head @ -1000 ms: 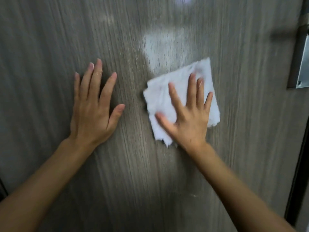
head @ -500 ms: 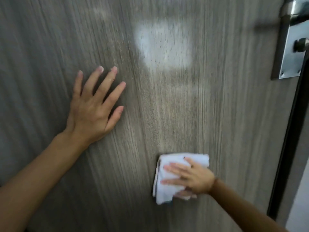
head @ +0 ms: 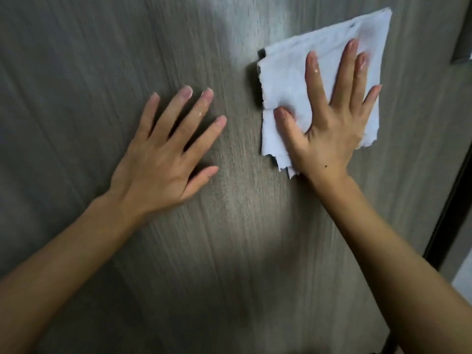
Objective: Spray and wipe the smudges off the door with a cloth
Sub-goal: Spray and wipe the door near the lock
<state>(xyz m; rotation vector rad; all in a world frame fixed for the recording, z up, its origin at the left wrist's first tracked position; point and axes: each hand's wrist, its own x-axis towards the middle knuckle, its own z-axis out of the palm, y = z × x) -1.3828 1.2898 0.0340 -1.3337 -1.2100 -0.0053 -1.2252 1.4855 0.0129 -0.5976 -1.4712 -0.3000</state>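
The right hand point(head: 329, 126), fingers spread flat, presses the white cloth point(head: 288, 80) against the door point(head: 229, 226); the left hand point(head: 166, 154) braces open-palmed beside it. Wiping is underway; next likely calls for sweeping over the pale patch point(head: 237, 29) above.

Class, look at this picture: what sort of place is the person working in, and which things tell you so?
Probably indoors at a room doorway: a grey wood-grain door fills the view, its metal handle plate shows at top right, and the dark door frame runs down the right.
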